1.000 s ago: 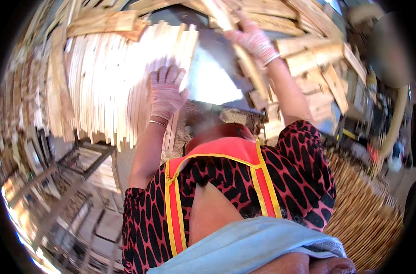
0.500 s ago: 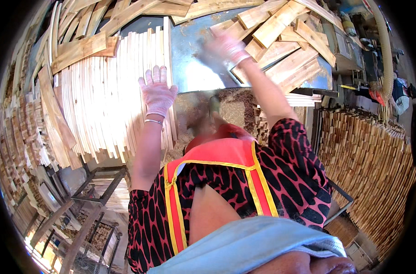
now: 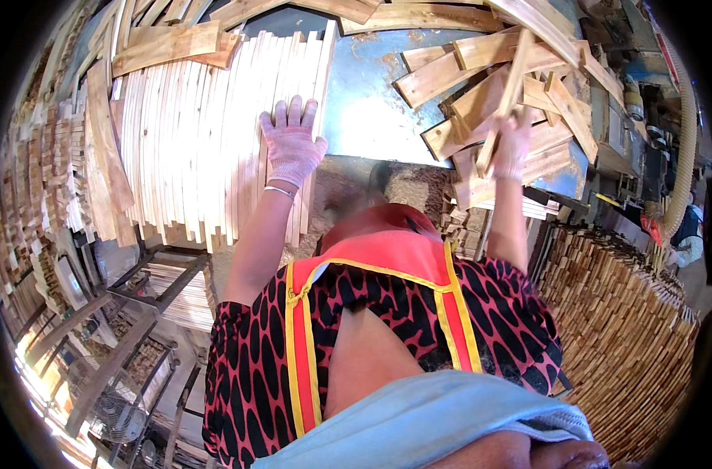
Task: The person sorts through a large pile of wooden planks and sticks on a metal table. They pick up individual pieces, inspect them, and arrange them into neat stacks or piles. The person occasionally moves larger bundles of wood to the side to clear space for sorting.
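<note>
My left hand (image 3: 291, 142), in a pale pinkish work glove, lies flat with its fingers spread on the right part of a row of pale wooden strips (image 3: 192, 133) standing side by side. My right hand (image 3: 511, 144), also gloved and slightly blurred, is closed around the near end of a wooden board (image 3: 515, 74). That board is tilted up on edge above a loose pile of boards (image 3: 481, 98) at the right of the metal tabletop (image 3: 364, 102). The thumb and some fingers of the right hand are hard to make out.
Longer planks (image 3: 168, 48) lie across the far left of the row. A tall stack of wood pieces (image 3: 614, 320) stands at the lower right. A metal frame (image 3: 149, 289) is at the lower left, and a ribbed hose (image 3: 684, 148) hangs at the right.
My right hand has moved right, from over the bare metal to the pile, and has taken hold of a board. My left hand stays on the strips. The whole view has shifted slightly.
</note>
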Available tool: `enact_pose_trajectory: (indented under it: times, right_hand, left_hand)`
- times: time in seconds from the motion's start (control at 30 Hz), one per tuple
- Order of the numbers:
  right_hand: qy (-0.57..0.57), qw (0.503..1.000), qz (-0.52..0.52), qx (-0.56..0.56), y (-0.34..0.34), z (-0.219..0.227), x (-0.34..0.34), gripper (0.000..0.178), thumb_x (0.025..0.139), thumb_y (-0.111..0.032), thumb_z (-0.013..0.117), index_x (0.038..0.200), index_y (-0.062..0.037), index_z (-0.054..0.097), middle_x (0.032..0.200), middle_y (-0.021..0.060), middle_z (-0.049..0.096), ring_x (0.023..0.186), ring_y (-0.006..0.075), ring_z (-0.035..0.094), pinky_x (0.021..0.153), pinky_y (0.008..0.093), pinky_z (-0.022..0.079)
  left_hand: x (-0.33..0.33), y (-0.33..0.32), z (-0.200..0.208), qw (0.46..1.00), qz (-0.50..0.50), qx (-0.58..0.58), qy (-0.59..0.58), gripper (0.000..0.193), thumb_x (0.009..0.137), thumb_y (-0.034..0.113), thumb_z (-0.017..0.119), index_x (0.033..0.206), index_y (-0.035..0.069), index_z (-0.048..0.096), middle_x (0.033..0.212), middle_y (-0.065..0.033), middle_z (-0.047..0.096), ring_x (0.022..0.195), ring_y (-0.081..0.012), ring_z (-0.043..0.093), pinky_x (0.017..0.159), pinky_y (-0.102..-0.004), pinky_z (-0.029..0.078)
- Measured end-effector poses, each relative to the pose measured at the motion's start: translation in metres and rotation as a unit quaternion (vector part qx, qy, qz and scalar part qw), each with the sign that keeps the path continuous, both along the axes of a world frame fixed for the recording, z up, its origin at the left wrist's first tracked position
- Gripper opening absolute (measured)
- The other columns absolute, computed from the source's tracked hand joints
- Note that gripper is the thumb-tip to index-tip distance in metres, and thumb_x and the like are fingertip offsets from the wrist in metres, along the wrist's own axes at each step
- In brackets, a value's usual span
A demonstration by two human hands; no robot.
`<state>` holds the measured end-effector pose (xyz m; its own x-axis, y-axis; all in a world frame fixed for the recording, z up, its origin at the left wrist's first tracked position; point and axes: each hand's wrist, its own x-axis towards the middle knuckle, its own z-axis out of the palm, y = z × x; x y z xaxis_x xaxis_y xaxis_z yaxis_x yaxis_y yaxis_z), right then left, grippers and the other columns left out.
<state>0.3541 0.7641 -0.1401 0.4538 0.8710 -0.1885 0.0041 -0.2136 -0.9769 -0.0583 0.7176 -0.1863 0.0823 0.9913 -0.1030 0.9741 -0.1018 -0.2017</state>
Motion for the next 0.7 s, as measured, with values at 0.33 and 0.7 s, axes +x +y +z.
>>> enact_pose_trajectory:
  times: [0.33, 0.7]
  right_hand:
    - [0.209, 0.907, 0.355, -0.084, -0.130, -0.093, -0.214, 0.084, 0.085, -0.004, 0.067, 0.165, -0.0024, 0.040, 0.152, 0.0171, 0.056, 0.133, 0.0316, 0.055, 0.114, 0.0375, 0.048]
    - [0.444, 0.890, -0.098, -0.037, 0.163, -0.096, -0.147, 0.023, 0.108, -0.023, 0.060, 0.125, -0.0073, 0.063, 0.124, 0.0081, 0.068, 0.111, 0.0240, 0.061, 0.092, 0.0470, 0.054]
  left_hand:
    - [0.000, 0.013, -0.018, 0.998, 0.002, -0.024, -0.053, 0.094, 0.095, 0.080, 0.049, 0.167, 0.021, 0.039, 0.173, -0.0079, 0.036, 0.159, -0.0310, 0.029, 0.128, -0.0569, 0.016]
    - [0.000, -0.001, -0.001, 0.996, -0.028, -0.041, -0.079, 0.084, 0.089, 0.058, 0.066, 0.162, 0.020, 0.046, 0.169, -0.0078, 0.039, 0.154, -0.0313, 0.032, 0.130, -0.0575, 0.015]
